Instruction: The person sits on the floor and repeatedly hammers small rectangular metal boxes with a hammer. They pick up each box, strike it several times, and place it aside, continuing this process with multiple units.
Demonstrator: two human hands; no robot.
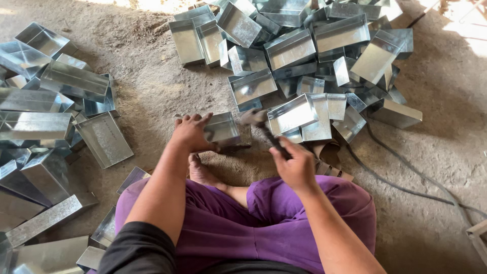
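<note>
I sit cross-legged on a dirt floor in purple trousers. My left hand (pixel 191 133) presses down on a small shiny sheet-metal tray (pixel 223 128) in front of my bare foot (pixel 202 173). My right hand (pixel 293 163) grips the dark handle of a hammer (pixel 256 120), whose blurred head hangs just right of the tray's edge. The tray rests on a dark bar on the ground.
A large heap of similar metal trays (pixel 299 48) lies ahead and to the right. Another pile of trays (pixel 45 101) fills the left side, with several more beside my left knee. A dark cable (pixel 406 175) runs across the floor at right.
</note>
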